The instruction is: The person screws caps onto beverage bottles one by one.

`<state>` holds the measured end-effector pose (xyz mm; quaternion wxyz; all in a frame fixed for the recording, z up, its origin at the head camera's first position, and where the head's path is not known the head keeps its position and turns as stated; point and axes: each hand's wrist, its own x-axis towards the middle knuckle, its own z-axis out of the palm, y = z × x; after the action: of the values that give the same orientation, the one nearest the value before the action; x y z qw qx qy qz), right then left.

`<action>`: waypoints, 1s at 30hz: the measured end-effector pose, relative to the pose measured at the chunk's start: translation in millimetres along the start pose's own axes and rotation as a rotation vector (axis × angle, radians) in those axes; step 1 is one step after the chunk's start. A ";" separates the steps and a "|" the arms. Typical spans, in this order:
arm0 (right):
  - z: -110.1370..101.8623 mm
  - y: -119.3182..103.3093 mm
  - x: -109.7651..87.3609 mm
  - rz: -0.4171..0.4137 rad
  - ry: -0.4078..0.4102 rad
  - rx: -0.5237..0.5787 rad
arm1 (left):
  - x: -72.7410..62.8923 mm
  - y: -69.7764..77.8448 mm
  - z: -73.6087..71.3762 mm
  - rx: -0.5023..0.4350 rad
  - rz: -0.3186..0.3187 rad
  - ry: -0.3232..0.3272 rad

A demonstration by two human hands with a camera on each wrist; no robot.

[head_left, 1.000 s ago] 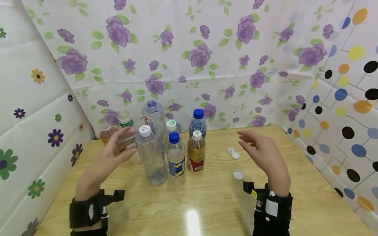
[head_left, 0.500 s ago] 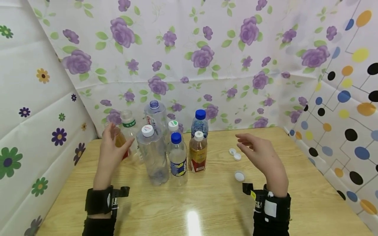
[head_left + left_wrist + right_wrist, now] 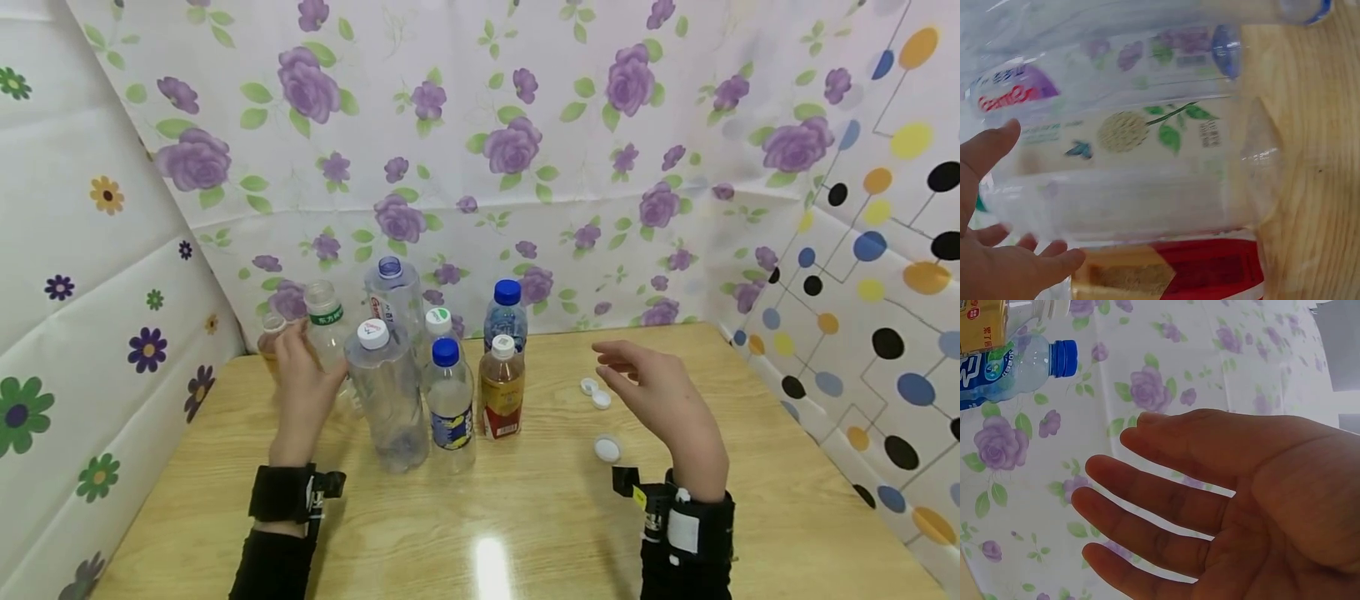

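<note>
My left hand (image 3: 303,383) reaches in at the left of the bottle group. Its fingers (image 3: 1054,259) and thumb are spread around the upper part of an uncapped clear bottle (image 3: 324,329) with a green neck band. In the left wrist view, that bottle's cream label (image 3: 1122,134) shows a round flower and leaves. An uncapped bottle with amber contents (image 3: 272,333) stands just beyond the fingers, partly hidden by them. My right hand (image 3: 656,387) hovers over the right side of the table, fingers loosely bent and holding nothing.
A tall clear bottle with a white cap (image 3: 386,400), a blue-capped bottle (image 3: 450,417), a red-and-gold labelled tea bottle (image 3: 502,392) and a blue bottle (image 3: 506,317) stand mid-table. Three loose white caps, one a larger cap (image 3: 607,449), lie near my right hand.
My left hand has moved right from beside the amber bottle to the green-banded clear bottle, and the amber bottle, tilted half a second ago, looks upright. The right hand has barely moved.
</note>
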<state>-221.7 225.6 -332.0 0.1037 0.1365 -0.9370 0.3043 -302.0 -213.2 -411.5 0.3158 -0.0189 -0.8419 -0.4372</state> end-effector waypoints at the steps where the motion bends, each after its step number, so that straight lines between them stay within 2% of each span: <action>1: 0.4 0.4 -0.1 0.000 -0.002 0.001 | -0.5 -0.3 2.4 -0.001 -0.003 0.009; 9: -1.8 3.7 -1.4 0.002 -0.005 -0.018 | -1.2 -2.8 10.0 0.023 -0.061 0.000; 17: -1.6 2.8 -0.3 -0.013 -0.013 -0.011 | -1.2 -1.9 10.0 -0.038 -0.039 0.043; 21: -2.5 3.0 0.0 -0.015 -0.015 -0.017 | -1.0 5.3 6.0 -0.015 -0.011 0.088; 25: -2.7 3.1 0.9 -0.023 -0.019 -0.007 | -0.9 19.7 -3.7 -0.024 0.029 0.143; 30: -0.7 1.7 -0.2 -0.021 -0.020 0.002 | -2.2 35.0 -21.6 -0.020 0.139 0.195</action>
<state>-222.0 227.4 -332.4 0.0972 0.1494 -0.9363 0.3026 -278.3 -207.3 -378.3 0.4253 -0.0377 -0.7996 -0.4222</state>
